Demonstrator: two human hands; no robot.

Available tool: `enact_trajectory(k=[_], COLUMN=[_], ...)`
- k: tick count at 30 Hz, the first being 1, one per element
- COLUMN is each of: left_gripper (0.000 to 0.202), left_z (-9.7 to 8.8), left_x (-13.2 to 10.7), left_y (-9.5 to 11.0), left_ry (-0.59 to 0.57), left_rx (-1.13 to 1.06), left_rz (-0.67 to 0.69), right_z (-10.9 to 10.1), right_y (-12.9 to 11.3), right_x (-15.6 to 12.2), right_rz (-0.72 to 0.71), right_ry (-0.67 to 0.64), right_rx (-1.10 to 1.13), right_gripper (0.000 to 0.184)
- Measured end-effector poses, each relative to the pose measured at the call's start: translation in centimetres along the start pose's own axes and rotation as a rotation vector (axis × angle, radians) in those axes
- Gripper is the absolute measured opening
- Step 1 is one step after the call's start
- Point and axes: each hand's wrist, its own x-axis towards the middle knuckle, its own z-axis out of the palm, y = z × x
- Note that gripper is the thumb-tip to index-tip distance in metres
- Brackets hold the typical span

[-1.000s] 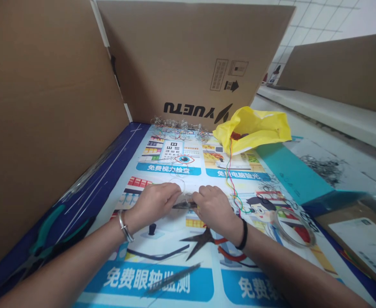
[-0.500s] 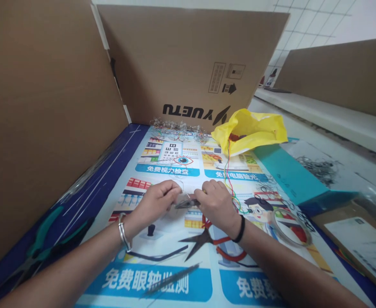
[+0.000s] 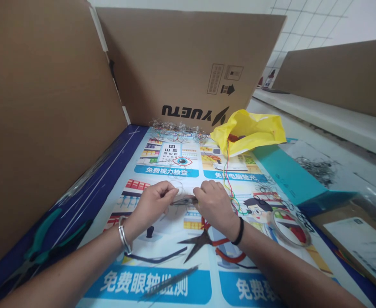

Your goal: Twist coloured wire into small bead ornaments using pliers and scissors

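My left hand (image 3: 156,203) pinches a thin wire (image 3: 177,183) between thumb and fingertips, and a fine loop of it rises above them. My right hand (image 3: 215,205) is wrapped round a pair of pliers (image 3: 184,199), whose dark jaws point left and reach the left fingertips. The handles are mostly hidden in the palm. Just below the right hand lie scissors (image 3: 201,242) with red handles, blades spread. A dark bent strip (image 3: 156,259) and a bundle of thin straight wires (image 3: 171,282) rest on the printed sheet nearer to me.
Tangled wire pieces (image 3: 178,128) line the foot of the cardboard wall (image 3: 175,60). A yellow bag (image 3: 255,132) with coloured cords stands at the back right, beside a teal box flap (image 3: 284,175). A tape roll (image 3: 289,228) lies right; teal-handled pliers (image 3: 43,239) lie left.
The pliers' jaws have tilted and now sit closer against the left fingertips. Both hands have otherwise stayed nearly in place; the view has shifted slightly.
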Motion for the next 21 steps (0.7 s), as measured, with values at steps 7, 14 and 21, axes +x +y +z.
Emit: enact_trajectory(k=[7, 14, 21], left_gripper=[0.022, 0.023, 0.025], left_z=[0.08, 0.27, 0.12], left_x=[-0.06, -0.12, -0.16], left_y=[-0.21, -0.23, -0.52], left_ry=[0.068, 0.085, 0.061], left_rx=[0.195, 0.248, 0.297], left_rz=[0.088, 0.089, 0.127], right_z=[-0.32, -0.23, -0.42], right_y=[-0.07, -0.34, 0.08], right_x=[0.03, -0.06, -0.06], right_rz=[-0.001, -0.013, -0.063], right_ry=[-0.031, -0.019, 0.059], right_rx=[0.011, 0.002, -0.040], right_gripper=[0.008, 0.007, 0.014])
